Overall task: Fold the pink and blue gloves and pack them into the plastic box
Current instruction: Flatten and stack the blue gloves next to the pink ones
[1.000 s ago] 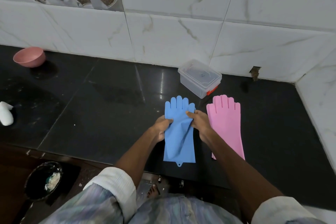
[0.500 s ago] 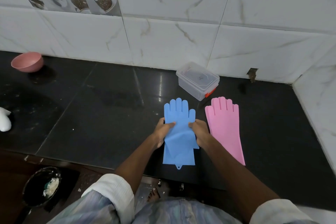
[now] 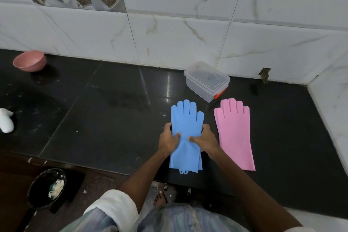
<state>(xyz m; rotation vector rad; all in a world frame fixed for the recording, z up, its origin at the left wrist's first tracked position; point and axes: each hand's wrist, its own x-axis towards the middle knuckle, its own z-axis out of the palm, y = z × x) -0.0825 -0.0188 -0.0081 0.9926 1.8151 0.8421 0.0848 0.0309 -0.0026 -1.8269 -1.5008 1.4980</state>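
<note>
Blue gloves [image 3: 186, 118] lie stacked on the black counter, fingers pointing to the wall, cuff at the front edge. My left hand [image 3: 168, 138] grips their left edge at the middle, thumb on top. My right hand [image 3: 204, 140] grips the right edge the same way. Pink gloves [image 3: 234, 133] lie flat just to the right, untouched. The clear plastic box [image 3: 206, 81] with its lid on and an orange clasp stands behind both, near the wall.
A pink bowl [image 3: 30, 60] sits at the far left by the wall. A white bottle [image 3: 6, 120] lies at the left edge. A black bin [image 3: 47, 187] stands on the floor below the counter. White tiled walls close the back and right.
The blue gloves, bunched at the middle half a second ago, now lie longer and flatter. Both hands have slid a little toward the cuff, still gripping the edges.
</note>
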